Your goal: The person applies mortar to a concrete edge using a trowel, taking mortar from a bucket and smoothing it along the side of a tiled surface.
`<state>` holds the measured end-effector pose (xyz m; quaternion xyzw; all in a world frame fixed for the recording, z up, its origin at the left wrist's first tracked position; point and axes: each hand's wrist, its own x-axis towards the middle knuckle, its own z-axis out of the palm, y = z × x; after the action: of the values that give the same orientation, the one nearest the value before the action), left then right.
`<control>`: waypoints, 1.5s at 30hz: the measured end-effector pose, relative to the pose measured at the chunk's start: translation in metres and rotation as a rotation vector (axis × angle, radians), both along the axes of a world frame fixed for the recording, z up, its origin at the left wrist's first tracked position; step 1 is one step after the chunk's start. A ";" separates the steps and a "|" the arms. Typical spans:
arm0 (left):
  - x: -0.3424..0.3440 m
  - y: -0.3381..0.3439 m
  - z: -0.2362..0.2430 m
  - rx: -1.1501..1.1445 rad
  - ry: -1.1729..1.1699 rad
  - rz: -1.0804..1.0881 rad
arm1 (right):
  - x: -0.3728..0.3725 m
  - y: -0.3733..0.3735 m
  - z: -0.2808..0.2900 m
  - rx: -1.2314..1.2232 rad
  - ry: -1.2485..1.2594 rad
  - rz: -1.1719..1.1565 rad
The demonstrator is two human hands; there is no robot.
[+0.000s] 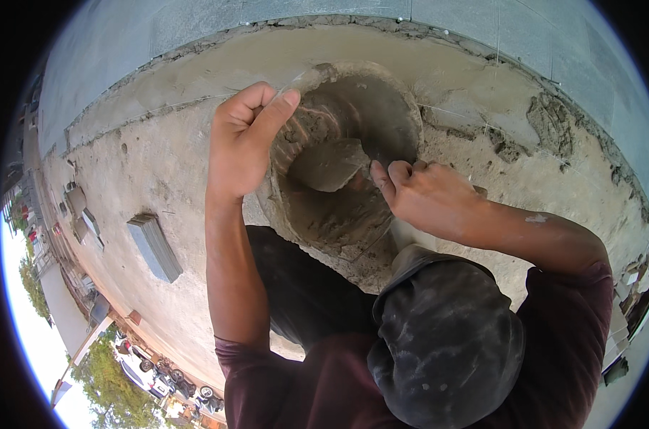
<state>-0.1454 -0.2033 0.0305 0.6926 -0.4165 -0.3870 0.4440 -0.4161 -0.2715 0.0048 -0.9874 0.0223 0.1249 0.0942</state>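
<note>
A round bucket (403,93), smeared with mortar, stands between my forearms, and wet grey mortar (332,222) lies inside it. My left hand (249,136) is closed at the bucket's left rim, thumb over the edge and fingers curled; the rim passes into its grip. My right hand (424,196) is wrapped round the handle of a trowel, mostly hidden by the fingers. The trowel (329,166) reaches into the bucket, its broad blade coated in mortar and pointing left.
Beyond the bucket runs a mortar strip (253,53) beside grey tiles (467,18). A thin string (446,111) stretches across. Stacked tiles (155,247) lie on the left of the rough concrete floor (146,171). A dark cap (446,336) blocks the lower view. Broken pieces (635,275) lie far right.
</note>
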 end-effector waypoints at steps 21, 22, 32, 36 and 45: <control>0.019 -0.023 -0.003 0.112 -0.038 0.041 | -0.035 -0.017 0.050 0.427 0.211 -0.387; 0.021 -0.024 -0.004 0.116 -0.045 0.036 | -0.035 -0.019 0.048 0.488 0.177 -0.415; 0.016 -0.037 -0.001 0.110 -0.085 0.004 | -0.085 -0.018 0.014 0.483 -0.277 -0.648; 0.017 -0.031 -0.002 0.121 -0.071 -0.008 | -0.088 -0.024 0.004 0.200 -0.291 -0.422; 0.019 -0.017 -0.006 0.048 -0.033 -0.072 | -0.062 -0.056 -0.017 0.083 -0.285 -0.010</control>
<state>-0.1261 -0.2202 0.0250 0.6937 -0.4391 -0.4011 0.4063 -0.4782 -0.3272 -0.0125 -0.9903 0.0084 -0.0161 0.1377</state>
